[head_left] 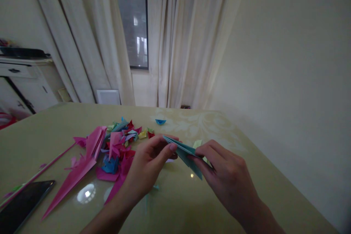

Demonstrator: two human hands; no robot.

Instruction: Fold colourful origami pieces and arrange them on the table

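Both hands hold one folded teal paper piece point(183, 150) just above the glossy beige table point(192, 204). My left hand point(149, 166) pinches its left, pointed end between thumb and fingers. My right hand point(225, 175) grips its lower right part, and the fingers cover that end. A pale green paper scrap point(197, 143) shows just behind the right hand's fingers.
A heap of folded origami pieces point(120, 146) in pink, red, blue and yellow lies left of my hands. A long pink folded shape point(72, 179) and a dark phone point(23, 203) lie at the near left. A small blue folded piece point(160, 121) sits farther back. Curtains and a window stand behind the table.
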